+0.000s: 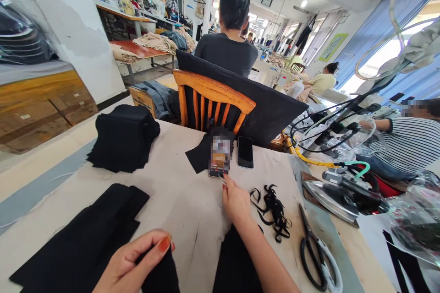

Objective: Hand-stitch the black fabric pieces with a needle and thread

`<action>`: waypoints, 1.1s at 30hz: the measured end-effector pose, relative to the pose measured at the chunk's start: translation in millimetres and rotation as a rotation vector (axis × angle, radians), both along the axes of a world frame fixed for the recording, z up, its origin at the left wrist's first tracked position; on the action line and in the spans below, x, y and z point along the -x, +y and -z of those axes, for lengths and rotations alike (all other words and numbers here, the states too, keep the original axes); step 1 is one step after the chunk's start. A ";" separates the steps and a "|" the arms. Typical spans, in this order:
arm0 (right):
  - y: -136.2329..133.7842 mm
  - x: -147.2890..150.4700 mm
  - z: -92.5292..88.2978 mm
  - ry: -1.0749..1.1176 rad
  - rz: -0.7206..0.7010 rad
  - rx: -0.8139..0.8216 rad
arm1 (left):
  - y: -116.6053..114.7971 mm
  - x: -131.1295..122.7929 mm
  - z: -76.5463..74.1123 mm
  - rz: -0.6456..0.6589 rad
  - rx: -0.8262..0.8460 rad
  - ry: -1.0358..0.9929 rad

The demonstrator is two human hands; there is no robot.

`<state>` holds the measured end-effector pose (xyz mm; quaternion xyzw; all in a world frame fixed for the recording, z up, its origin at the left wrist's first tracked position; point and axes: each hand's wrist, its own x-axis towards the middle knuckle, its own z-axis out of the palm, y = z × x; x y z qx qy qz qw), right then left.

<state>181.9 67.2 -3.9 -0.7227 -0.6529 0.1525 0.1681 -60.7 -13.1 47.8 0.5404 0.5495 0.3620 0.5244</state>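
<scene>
My left hand (132,261) is at the bottom of the view, thumb and fingers pinched on a piece of black fabric (161,277) at the table's near edge. My right hand (235,201) reaches forward over the padded table (178,192), its fingers curled and one fingertip touching the lit phone (219,159), which is propped against a black fabric scrap (199,153). A second phone (245,151) with a dark screen lies just to its right. Flat black fabric pieces (82,238) lie to the left of my left hand.
A folded stack of black fabric (123,137) sits at far left. Black strips (273,210), scissors (314,252) and an iron (340,192) lie on the right. A wooden chair (209,100) with a seated person stands beyond the table. Another person in stripes sits at right.
</scene>
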 end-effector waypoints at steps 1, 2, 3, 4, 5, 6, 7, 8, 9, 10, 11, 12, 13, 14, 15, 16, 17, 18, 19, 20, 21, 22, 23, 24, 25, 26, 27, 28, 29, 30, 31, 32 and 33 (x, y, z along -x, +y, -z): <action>5.8 -0.5 1.3 -0.008 0.006 0.008 | 1.9 0.3 -1.7 -0.003 0.056 -0.034; 10.7 -0.8 1.4 -0.008 0.010 0.017 | 3.4 0.2 -4.1 -0.008 0.118 -0.069; 14.4 -1.0 0.5 -0.002 0.012 0.027 | 4.4 -0.1 -6.9 -0.013 0.180 -0.102; 16.9 -1.0 -1.4 0.013 0.012 0.037 | 5.1 -0.8 -9.7 -0.016 0.228 -0.134; 17.8 -0.6 -4.3 0.037 0.011 0.044 | 5.3 -1.7 -12.4 -0.014 0.256 -0.164; 16.9 0.5 -8.2 0.069 0.012 0.048 | 5.2 -2.7 -14.5 -0.013 0.262 -0.189; 13.9 2.6 -12.9 0.111 0.011 0.050 | 4.9 -3.9 -16.0 -0.012 0.258 -0.211; 8.6 5.8 -18.5 0.164 0.008 0.053 | 4.4 -5.1 -16.8 -0.009 0.256 -0.232; 1.1 10.3 -24.8 0.227 -0.001 0.062 | 3.7 -6.4 -16.9 -0.008 0.261 -0.254; -8.5 16.0 -31.7 0.298 -0.023 0.080 | 2.9 -7.7 -16.6 -0.006 0.279 -0.276; -19.7 22.5 -38.9 0.375 -0.052 0.111 | 2.0 -8.9 -15.9 -0.008 0.302 -0.296; -32.0 29.7 -46.1 0.446 -0.086 0.147 | 1.1 -10.0 -15.2 -0.010 0.317 -0.314; -44.4 37.1 -52.9 0.508 -0.114 0.177 | 0.1 -11.0 -14.6 -0.013 0.321 -0.329; -56.4 44.4 -59.0 0.603 -0.146 0.216 | -1.0 -11.7 -14.1 -0.011 0.313 -0.340; -67.1 51.1 -64.3 0.840 -0.163 0.284 | -2.2 -12.1 -13.9 -0.008 0.297 -0.349; -76.1 57.0 -68.5 0.993 -0.147 0.309 | -3.5 -12.1 -13.9 -0.006 0.279 -0.356; -83.2 61.9 -71.8 1.110 -0.122 0.318 | -4.7 -11.8 -14.2 -0.001 0.263 -0.363; -88.4 65.6 -74.1 1.198 -0.089 0.315 | -5.9 -11.2 -14.7 0.002 0.251 -0.366; -91.8 68.1 -75.6 1.239 -0.052 0.299 | -6.8 -10.3 -15.2 0.006 0.242 -0.364; -93.9 69.5 -76.4 1.269 -0.013 0.284 | -7.4 -9.2 -15.9 0.018 0.234 -0.359; -95.0 70.0 -76.7 1.302 0.028 0.273 | -7.8 -8.0 -16.5 0.038 0.231 -0.352; -95.6 69.8 -76.5 1.339 0.070 0.260 | -8.0 -6.8 -17.0 0.066 0.229 -0.347; -95.9 69.1 -76.1 1.377 0.109 0.249 | -8.0 -5.7 -17.5 0.092 0.227 -0.347; -96.1 68.3 -75.4 1.413 0.141 0.233 | -8.2 -4.8 -17.9 0.104 0.223 -0.347; -96.4 67.4 -74.6 1.441 0.164 0.214 | -8.4 -4.2 -18.4 0.099 0.217 -0.348; -96.8 66.7 -73.5 1.462 0.179 0.197 | -9.0 -4.0 -18.9 0.075 0.208 -0.349; -97.3 66.1 -72.3 1.476 0.187 0.183 | -9.9 -4.0 -19.6 0.040 0.197 -0.345; -97.9 65.7 -71.0 1.487 0.194 0.174 | -11.0 -4.4 -20.6 0.002 0.186 -0.339; -98.6 65.4 -69.6 1.497 0.201 0.170 | -12.3 -5.0 -21.7 -0.030 0.177 -0.332; -99.5 65.3 -68.2 1.504 0.208 0.169 | -13.8 -5.7 -23.1 -0.053 0.170 -0.327; -100.3 65.3 -66.9 1.508 0.211 0.170 | -15.1 -6.6 -24.6 -0.067 0.164 -0.322; -101.3 65.4 -65.7 1.511 0.214 0.167 | -16.4 -7.4 -26.2 -0.076 0.157 -0.315; -102.2 65.4 -64.7 1.510 0.215 0.166 | -17.4 -8.1 -27.8 -0.080 0.149 -0.309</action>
